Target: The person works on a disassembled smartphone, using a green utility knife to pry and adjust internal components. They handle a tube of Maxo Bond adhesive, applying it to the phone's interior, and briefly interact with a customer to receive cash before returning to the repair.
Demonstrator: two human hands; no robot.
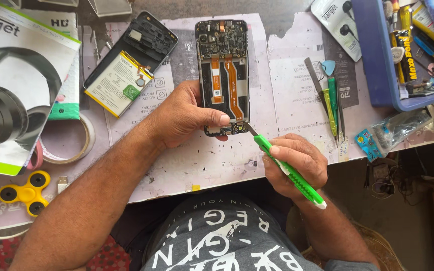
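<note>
The left hand (184, 114) gripped the lower edge of an opened phone (222, 75), thumb pressed near its bottom board, holding it flat on the worn mat (202, 160). The right hand (297, 165) was closed around a green cutter (287, 170), its blade tip touching the phone's lower right corner. A back cover (149, 37) and a battery (119, 83) lay to the left, a tape roll (71, 140) and a yellow spinner (26, 190) farther left. Tools (330, 103) lay to the right, beside a blue tray (372, 55).
</note>
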